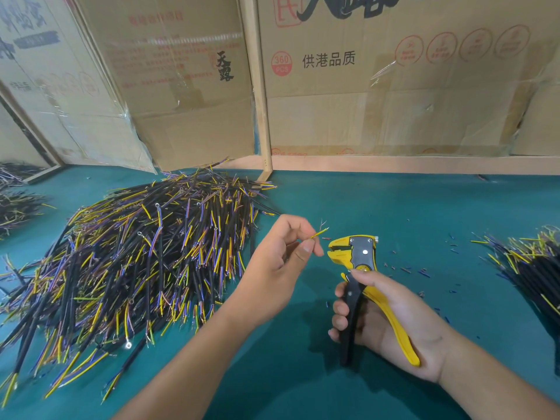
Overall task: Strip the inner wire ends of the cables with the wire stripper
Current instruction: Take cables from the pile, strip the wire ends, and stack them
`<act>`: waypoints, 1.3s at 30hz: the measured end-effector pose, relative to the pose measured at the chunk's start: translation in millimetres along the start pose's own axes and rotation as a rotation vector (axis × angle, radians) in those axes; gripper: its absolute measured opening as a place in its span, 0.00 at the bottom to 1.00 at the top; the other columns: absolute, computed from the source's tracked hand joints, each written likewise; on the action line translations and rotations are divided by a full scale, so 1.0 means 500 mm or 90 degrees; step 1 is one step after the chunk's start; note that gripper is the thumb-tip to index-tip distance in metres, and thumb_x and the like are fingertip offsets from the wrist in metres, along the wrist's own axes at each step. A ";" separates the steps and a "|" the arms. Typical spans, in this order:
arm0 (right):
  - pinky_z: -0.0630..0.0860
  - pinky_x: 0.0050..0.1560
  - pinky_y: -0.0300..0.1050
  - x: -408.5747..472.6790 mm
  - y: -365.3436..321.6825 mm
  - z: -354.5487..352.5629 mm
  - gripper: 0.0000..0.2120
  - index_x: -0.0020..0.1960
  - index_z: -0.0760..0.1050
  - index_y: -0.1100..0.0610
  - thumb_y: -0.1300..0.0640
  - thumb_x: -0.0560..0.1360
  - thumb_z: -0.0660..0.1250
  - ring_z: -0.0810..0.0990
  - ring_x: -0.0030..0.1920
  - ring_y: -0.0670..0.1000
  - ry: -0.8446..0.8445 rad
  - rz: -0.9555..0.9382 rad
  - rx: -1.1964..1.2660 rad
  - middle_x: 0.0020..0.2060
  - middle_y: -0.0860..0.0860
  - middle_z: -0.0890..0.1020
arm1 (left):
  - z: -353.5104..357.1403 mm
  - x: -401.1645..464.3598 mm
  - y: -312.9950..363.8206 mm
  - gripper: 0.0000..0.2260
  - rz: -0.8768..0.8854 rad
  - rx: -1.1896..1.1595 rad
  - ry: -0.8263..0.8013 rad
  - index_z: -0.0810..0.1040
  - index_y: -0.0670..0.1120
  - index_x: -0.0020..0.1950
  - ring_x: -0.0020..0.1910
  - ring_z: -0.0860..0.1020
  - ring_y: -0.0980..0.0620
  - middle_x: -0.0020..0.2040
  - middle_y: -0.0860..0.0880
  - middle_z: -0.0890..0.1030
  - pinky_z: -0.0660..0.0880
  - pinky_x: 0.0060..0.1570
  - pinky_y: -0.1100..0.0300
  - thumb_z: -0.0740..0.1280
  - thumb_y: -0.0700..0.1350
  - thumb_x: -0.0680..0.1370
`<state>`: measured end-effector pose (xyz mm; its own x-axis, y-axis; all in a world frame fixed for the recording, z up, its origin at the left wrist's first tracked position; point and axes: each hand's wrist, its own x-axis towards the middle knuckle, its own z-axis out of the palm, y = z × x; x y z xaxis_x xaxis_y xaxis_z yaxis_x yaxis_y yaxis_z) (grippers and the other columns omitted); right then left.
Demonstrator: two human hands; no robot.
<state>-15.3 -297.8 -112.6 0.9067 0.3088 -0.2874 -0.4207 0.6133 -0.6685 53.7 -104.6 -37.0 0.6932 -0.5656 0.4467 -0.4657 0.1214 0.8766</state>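
Two hands are at work over the green surface [394, 207]. Your left hand [283, 256] pinches a cable's inner wires between thumb and fingers; the yellow-green wire [319, 232] sticks out past the fingertips toward the right, with a couple of thin bare strands fanning up beside it. The rest of that cable is hidden behind your hand.

Your right hand [391, 316] grips the wire stripper [360, 268] by its handles, fingers curled round the black handle and the yellow one lying across your palm. The tool's yellow head points up and to the left, its jaws standing apart, just beside the wire tip but not touching it.

To your left lies a big pile of cables [145, 253], black-sheathed with yellow, blue and brown inner wires splayed at the ends; some carry small ring terminals. A smaller pile [533, 268] lies at the right edge of the surface, and more cables [15, 201] show at the far left. Small scraps of stripped insulation [421, 272] are scattered on the surface near the stripper. Cardboard boxes [394, 86] with printed characters stand along the back of the surface.
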 end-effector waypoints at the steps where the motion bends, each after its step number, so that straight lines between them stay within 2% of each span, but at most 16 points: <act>1: 0.77 0.50 0.63 0.001 0.000 0.000 0.18 0.47 0.81 0.61 0.45 0.73 0.75 0.77 0.38 0.60 -0.001 0.001 0.001 0.38 0.60 0.76 | 0.000 0.000 0.001 0.03 -0.002 0.008 -0.001 0.70 0.47 0.52 0.34 0.69 0.61 0.45 0.50 0.77 0.66 0.36 0.70 0.59 0.40 0.84; 6: 0.77 0.50 0.62 0.001 -0.001 0.000 0.19 0.48 0.80 0.61 0.45 0.73 0.74 0.77 0.37 0.60 -0.007 0.006 0.003 0.38 0.60 0.76 | 0.003 -0.001 0.014 0.04 -0.040 -0.011 0.016 0.70 0.48 0.48 0.35 0.68 0.62 0.41 0.53 0.72 0.66 0.37 0.71 0.60 0.39 0.80; 8: 0.76 0.50 0.63 -0.002 -0.002 0.001 0.18 0.48 0.79 0.61 0.45 0.73 0.74 0.77 0.38 0.60 -0.012 0.004 0.004 0.38 0.60 0.76 | 0.004 -0.002 0.022 0.02 -0.041 -0.041 0.029 0.70 0.47 0.46 0.34 0.66 0.61 0.40 0.49 0.70 0.66 0.35 0.71 0.62 0.44 0.79; 10: 0.76 0.51 0.63 -0.004 -0.002 0.003 0.18 0.48 0.79 0.61 0.45 0.74 0.74 0.76 0.38 0.60 -0.009 0.002 0.002 0.38 0.60 0.76 | 0.004 -0.004 0.026 0.08 -0.023 -0.041 0.046 0.69 0.45 0.45 0.34 0.64 0.59 0.40 0.44 0.66 0.65 0.35 0.71 0.63 0.47 0.80; 13: 0.76 0.50 0.62 -0.008 -0.003 0.007 0.18 0.48 0.79 0.61 0.45 0.74 0.74 0.76 0.38 0.60 -0.008 -0.007 -0.003 0.38 0.60 0.75 | 0.006 -0.004 0.028 0.06 -0.002 -0.035 0.062 0.68 0.45 0.44 0.34 0.65 0.59 0.38 0.47 0.67 0.64 0.35 0.71 0.63 0.41 0.80; 15: 0.76 0.50 0.62 -0.009 -0.003 0.009 0.18 0.48 0.79 0.61 0.46 0.74 0.74 0.76 0.38 0.61 -0.012 -0.012 -0.002 0.38 0.60 0.75 | 0.008 -0.004 0.028 0.05 0.001 -0.039 0.059 0.68 0.45 0.45 0.36 0.67 0.58 0.39 0.46 0.69 0.65 0.36 0.71 0.63 0.38 0.78; 18: 0.77 0.49 0.62 -0.010 -0.003 0.010 0.18 0.48 0.79 0.61 0.46 0.73 0.74 0.76 0.37 0.60 -0.007 -0.011 0.000 0.38 0.60 0.75 | 0.009 -0.004 0.027 0.06 -0.003 -0.051 0.063 0.68 0.45 0.45 0.36 0.67 0.57 0.41 0.44 0.69 0.65 0.36 0.70 0.63 0.36 0.76; 21: 0.77 0.49 0.62 -0.008 -0.003 0.011 0.18 0.48 0.79 0.61 0.46 0.73 0.75 0.76 0.37 0.60 0.001 -0.008 -0.002 0.38 0.60 0.75 | 0.009 -0.003 0.025 0.06 0.000 -0.049 0.074 0.68 0.46 0.47 0.34 0.67 0.60 0.41 0.45 0.70 0.66 0.35 0.71 0.61 0.35 0.77; 27: 0.77 0.49 0.62 -0.004 -0.002 0.007 0.18 0.47 0.79 0.61 0.45 0.72 0.75 0.76 0.37 0.60 0.007 -0.006 -0.003 0.38 0.60 0.75 | 0.010 0.000 0.015 0.03 -0.017 -0.021 0.120 0.69 0.52 0.48 0.30 0.66 0.59 0.41 0.46 0.70 0.64 0.33 0.66 0.59 0.44 0.77; 30: 0.77 0.49 0.63 -0.003 -0.002 0.005 0.18 0.47 0.79 0.61 0.45 0.73 0.75 0.76 0.37 0.60 0.002 -0.007 -0.003 0.38 0.60 0.75 | 0.009 -0.001 0.011 0.06 -0.021 -0.010 0.124 0.70 0.55 0.50 0.30 0.66 0.58 0.41 0.46 0.71 0.62 0.34 0.62 0.59 0.51 0.74; 35: 0.77 0.50 0.63 -0.002 -0.001 0.004 0.19 0.48 0.79 0.61 0.45 0.72 0.75 0.76 0.37 0.61 0.002 -0.006 -0.001 0.38 0.60 0.75 | 0.010 -0.003 0.004 0.06 0.001 0.028 0.128 0.72 0.57 0.50 0.32 0.64 0.53 0.39 0.49 0.71 0.61 0.34 0.58 0.59 0.51 0.75; 39: 0.77 0.50 0.63 -0.002 -0.001 0.005 0.19 0.48 0.79 0.61 0.45 0.73 0.74 0.77 0.37 0.61 -0.011 -0.003 0.000 0.38 0.60 0.76 | 0.006 -0.002 -0.002 0.06 0.006 0.064 0.121 0.73 0.55 0.49 0.32 0.62 0.51 0.39 0.42 0.70 0.61 0.33 0.56 0.58 0.50 0.77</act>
<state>-16.2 -296.8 -110.0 0.9082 0.3178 -0.2724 -0.4160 0.6148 -0.6700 51.8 -106.7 -38.9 0.7757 -0.3993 0.4888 -0.5182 0.0391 0.8544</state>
